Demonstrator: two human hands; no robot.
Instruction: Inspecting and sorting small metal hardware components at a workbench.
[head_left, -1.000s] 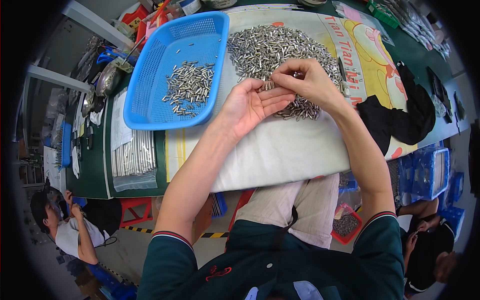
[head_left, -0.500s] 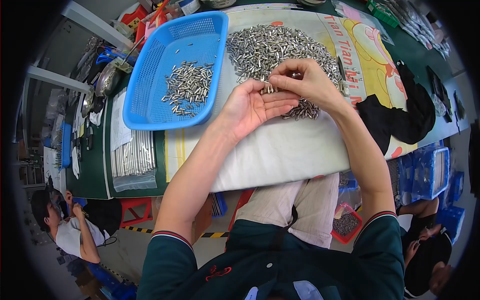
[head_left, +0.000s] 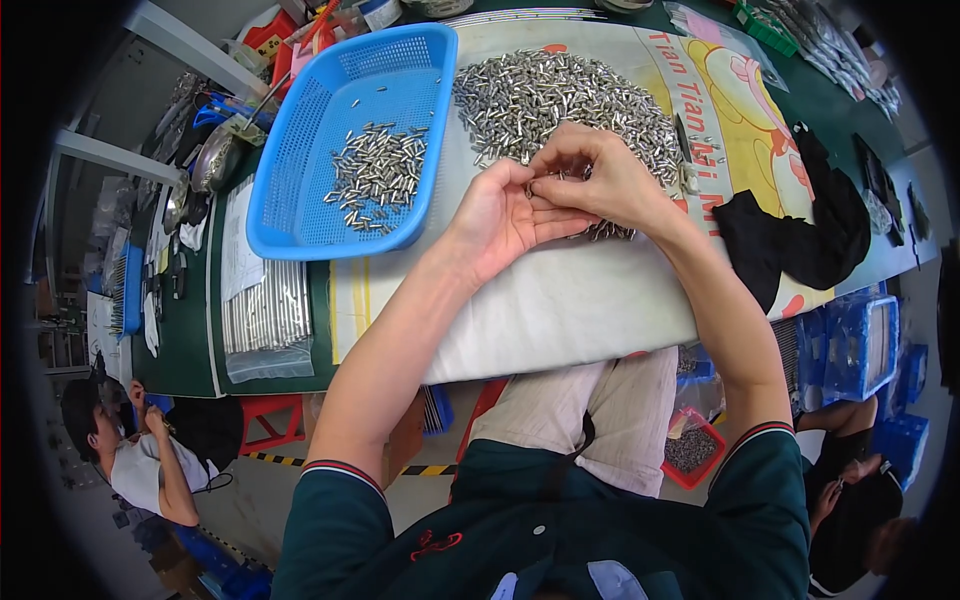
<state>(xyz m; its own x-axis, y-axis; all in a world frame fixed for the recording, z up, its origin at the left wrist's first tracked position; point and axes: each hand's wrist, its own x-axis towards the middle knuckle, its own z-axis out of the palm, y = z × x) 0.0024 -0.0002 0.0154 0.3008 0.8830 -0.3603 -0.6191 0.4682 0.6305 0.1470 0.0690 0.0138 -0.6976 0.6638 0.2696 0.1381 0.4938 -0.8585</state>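
My left hand (head_left: 497,218) is turned palm up over the cloth, its fingers stretched toward the right and cradling small metal pins, mostly hidden. My right hand (head_left: 612,182) bends over it, thumb and forefinger pinched near the left fingertips on a small metal pin (head_left: 530,190), only partly seen. Just beyond both hands spreads a big heap of short silvery pins (head_left: 560,92); some lie under the right hand. To the left, a blue perforated basket (head_left: 285,150) holds a smaller scatter of similar pins (head_left: 380,165).
A pale printed cloth (head_left: 560,310) covers the green table. Black fabric (head_left: 765,235) lies at the right. Long metal rods in a clear bag (head_left: 265,320) rest below the basket. A red bin (head_left: 695,450) stands below the table. One person (head_left: 160,450) sits at left, another (head_left: 850,500) at right.
My right hand has shifted slightly left and down, its pinched fingertips now covering the pins that showed on my left fingers. The left hand stays nearly in place.
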